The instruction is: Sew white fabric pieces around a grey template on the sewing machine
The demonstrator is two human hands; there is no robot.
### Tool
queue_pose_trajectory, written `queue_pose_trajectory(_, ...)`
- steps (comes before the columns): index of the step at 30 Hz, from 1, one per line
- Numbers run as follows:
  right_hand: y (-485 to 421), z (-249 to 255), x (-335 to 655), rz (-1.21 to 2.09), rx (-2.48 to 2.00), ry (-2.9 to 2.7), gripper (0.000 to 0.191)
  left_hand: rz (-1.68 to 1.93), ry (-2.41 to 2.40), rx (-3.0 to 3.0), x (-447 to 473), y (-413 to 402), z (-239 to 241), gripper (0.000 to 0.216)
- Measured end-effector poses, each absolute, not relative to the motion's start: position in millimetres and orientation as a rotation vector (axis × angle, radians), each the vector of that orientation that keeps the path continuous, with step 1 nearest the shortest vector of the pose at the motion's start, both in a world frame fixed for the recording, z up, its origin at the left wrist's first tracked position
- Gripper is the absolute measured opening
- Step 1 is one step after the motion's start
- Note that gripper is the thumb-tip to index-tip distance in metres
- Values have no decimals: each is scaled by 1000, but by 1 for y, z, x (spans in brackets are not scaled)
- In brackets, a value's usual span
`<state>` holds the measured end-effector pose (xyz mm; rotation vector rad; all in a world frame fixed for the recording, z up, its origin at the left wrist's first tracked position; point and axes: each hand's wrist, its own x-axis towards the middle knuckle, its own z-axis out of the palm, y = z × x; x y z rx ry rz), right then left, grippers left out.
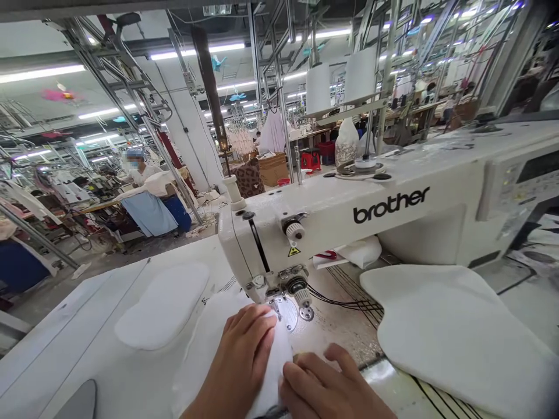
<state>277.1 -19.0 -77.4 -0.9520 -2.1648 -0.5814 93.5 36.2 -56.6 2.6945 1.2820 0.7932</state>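
Note:
A white fabric piece (pixel 275 372) lies under the needle area of a white sewing machine (pixel 323 215). My left hand (pixel 244 349) is on this fabric with bent fingers pressed together, its fingertips close to the presser foot (pixel 276 305). Nearer to me, my right hand (pixel 327 384) pinches the right edge of the same fabric between thumb and index finger, while its other fingers are curled and partly raised. The machine lamp lights the round metal needle plate (pixel 289 314) just beyond my fingers. The needle tip is too small to make out.
A white cut piece (pixel 163 305) lies left on the table; a larger white piece (pixel 454 331) lies right, below the machine arm. Dark cables (pixel 345 302) run beneath the arm. Thread cones (pixel 360 75) stand above. A person (pixel 138 169) sits at another station.

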Motion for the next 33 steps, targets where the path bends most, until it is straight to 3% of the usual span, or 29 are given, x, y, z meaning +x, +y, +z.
queue_pose_trajectory(9, 5, -68, 283, -483, -847, -2177, 41, 656, 1318, 2726, 92, 50, -48, 21)
queue_pose_trajectory(18, 9, -85, 283, -424, -915, -2054, 46, 552, 725, 2819, 76, 43, -27, 22)
queue_pose_trajectory(23, 10, -88, 283, -463, -932, -2028, 40, 669, 670, 2718, 74, 40, -36, 22)
queue_pose_trajectory(28, 11, -86, 288, -439, -972, -2092, 17, 709, 711, 2693, 74, 40, -42, 26)
queue_pose_trajectory(33, 13, -77, 295, -343, -968, -2163, 21, 743, 798, 2720, 77, 36, -52, 24)
